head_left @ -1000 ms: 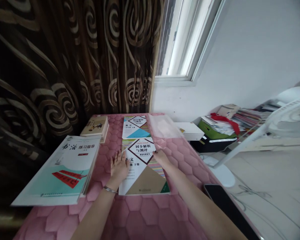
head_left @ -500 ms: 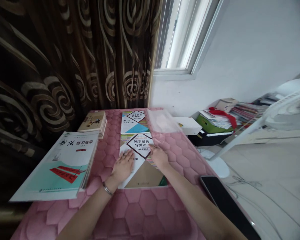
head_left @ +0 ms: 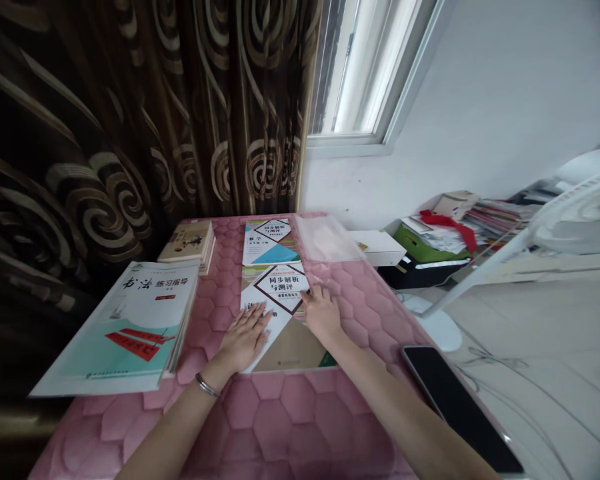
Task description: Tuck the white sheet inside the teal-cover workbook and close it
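Note:
A workbook (head_left: 285,343) with a white and tan cover and a dark diamond outline lies flat before me. My left hand (head_left: 245,337), wearing bracelets at the wrist, rests palm down on its left part, fingers spread. At the right edge of the cover is my right hand (head_left: 323,313), fingers bent and slightly apart, their tips touching the book there. Just beyond lies a second workbook (head_left: 270,243) with a blue and white cover, its near edge by the first one's top. Beside it is a translucent plastic sheet (head_left: 327,239).
A pink quilted cloth (head_left: 275,427) covers the table. On the left are a stack of calligraphy books (head_left: 125,327) and smaller tan books (head_left: 187,243). A black phone (head_left: 457,407) lies at the right edge. Off the table stand a white box (head_left: 377,247) and a white fan (head_left: 535,233).
My right hand's extended index finger has drawn back, and the hand has shifted to the book's right edge. My left hand stays flat on the cover. The view has moved slightly.

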`<state>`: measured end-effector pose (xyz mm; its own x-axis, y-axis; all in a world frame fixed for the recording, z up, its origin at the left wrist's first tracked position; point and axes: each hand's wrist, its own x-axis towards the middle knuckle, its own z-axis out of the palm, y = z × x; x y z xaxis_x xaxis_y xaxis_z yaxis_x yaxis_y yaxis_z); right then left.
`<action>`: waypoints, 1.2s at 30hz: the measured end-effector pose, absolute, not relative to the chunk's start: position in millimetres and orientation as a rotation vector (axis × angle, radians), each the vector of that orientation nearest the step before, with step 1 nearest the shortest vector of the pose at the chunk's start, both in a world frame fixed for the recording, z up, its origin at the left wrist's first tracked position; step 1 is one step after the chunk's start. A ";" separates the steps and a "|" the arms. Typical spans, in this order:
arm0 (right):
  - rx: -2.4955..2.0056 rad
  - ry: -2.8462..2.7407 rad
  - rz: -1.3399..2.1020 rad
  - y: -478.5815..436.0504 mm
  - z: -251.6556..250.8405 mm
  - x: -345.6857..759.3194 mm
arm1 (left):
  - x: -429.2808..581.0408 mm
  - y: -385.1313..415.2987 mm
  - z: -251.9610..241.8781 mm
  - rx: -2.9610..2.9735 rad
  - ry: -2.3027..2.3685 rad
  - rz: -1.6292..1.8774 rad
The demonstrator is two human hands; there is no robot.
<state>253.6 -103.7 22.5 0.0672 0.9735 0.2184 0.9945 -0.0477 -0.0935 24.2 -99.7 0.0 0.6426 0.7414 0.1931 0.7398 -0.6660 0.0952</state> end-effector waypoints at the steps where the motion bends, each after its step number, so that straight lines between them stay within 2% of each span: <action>1: -2.026 -2.052 -0.135 -113.4 23.3 247.2 | 26.4 -101.1 1.0 2.835 1.293 0.350; 7: -1.412 -2.302 0.142 -178.0 11.3 218.4 | 25.9 -125.3 9.4 2.836 1.217 0.358; 10: -1.430 -2.273 0.161 -197.0 0.4 238.6 | 2.0 -141.7 12.4 2.816 1.080 0.353; 14: -1.556 -2.231 0.144 -212.5 -6.2 267.4 | -26.4 -158.4 15.4 2.755 1.120 0.402; 18: -1.659 -2.174 0.080 -222.8 -2.2 250.7 | -10.6 -173.9 19.4 2.753 1.144 0.452; 24: -1.562 -2.177 0.173 -214.0 6.3 204.1 | 23.0 -181.4 11.1 2.806 1.109 0.519; 36: -1.410 -2.317 -0.072 -199.2 -6.0 206.8 | 4.9 -164.0 -4.8 2.960 0.970 0.599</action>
<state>206.8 -199.2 -6.0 -0.3937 0.8365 0.3812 0.8585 0.4828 -0.1729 4.9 -164.0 -4.8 0.7416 0.5650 0.3617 0.5764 -0.8125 0.0872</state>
